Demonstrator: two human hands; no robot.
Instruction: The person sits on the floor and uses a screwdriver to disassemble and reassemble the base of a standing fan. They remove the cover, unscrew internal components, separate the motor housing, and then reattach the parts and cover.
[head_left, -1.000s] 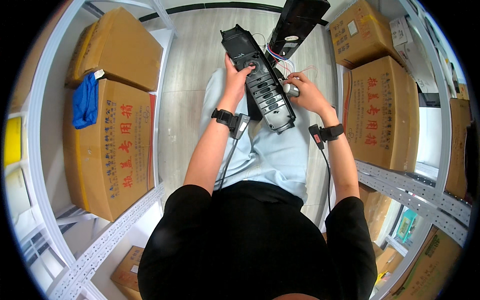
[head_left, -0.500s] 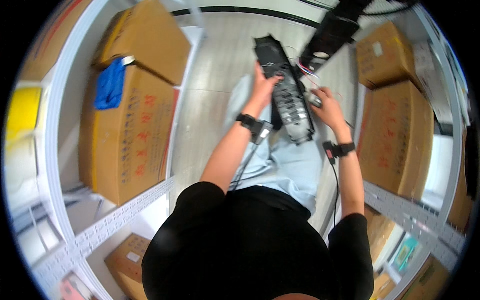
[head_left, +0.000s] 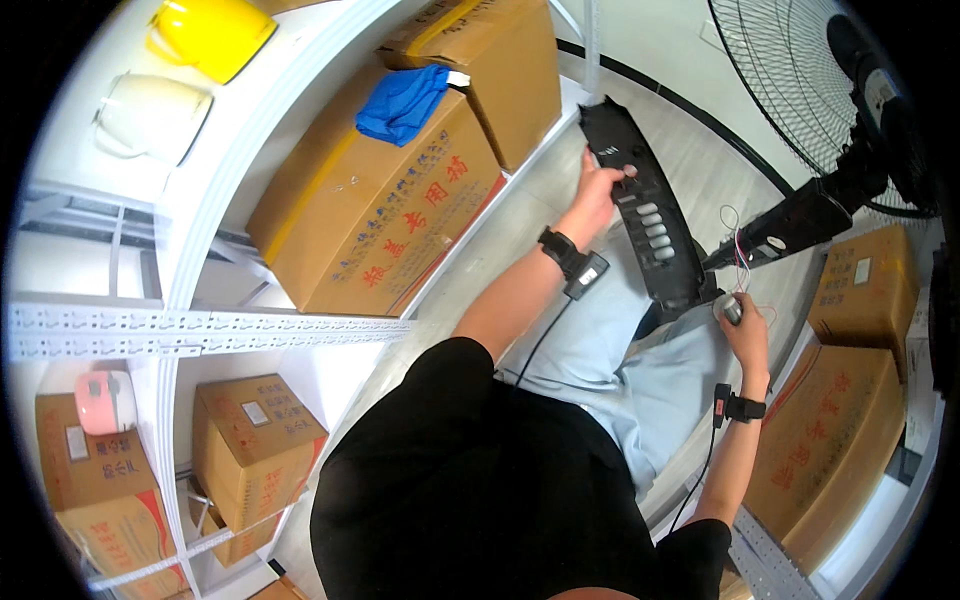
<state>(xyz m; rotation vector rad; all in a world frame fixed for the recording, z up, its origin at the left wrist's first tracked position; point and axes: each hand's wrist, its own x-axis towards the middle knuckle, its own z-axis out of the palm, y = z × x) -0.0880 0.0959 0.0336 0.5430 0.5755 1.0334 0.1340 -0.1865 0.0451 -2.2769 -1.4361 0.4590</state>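
My left hand [head_left: 596, 194] grips the left edge of a long black fan control panel [head_left: 668, 200], its thumb lying on the face. A row of grey push buttons [head_left: 655, 232] runs along the panel's lower half. In my right hand [head_left: 747, 330], close to the panel's lower end, is a small rounded grey part [head_left: 733, 311]; I cannot make out its kind. Thin red and white wires [head_left: 741, 252] hang loose just above that hand. The fan's black post [head_left: 805, 222] slants behind the wires, below the fan's wire cage [head_left: 790, 75].
Metal shelves [head_left: 240, 330] with cardboard boxes [head_left: 420, 215] stand on my left, a blue cloth [head_left: 403, 105] on one box. Yellow [head_left: 212, 38] and pale jugs [head_left: 155, 118] sit higher. More boxes [head_left: 830, 440] are on the right. Cables run from both wrist straps.
My view has turned, so the panel and both hands appear farther right, and the fan cage and left shelves show more. Both hands keep their holds.
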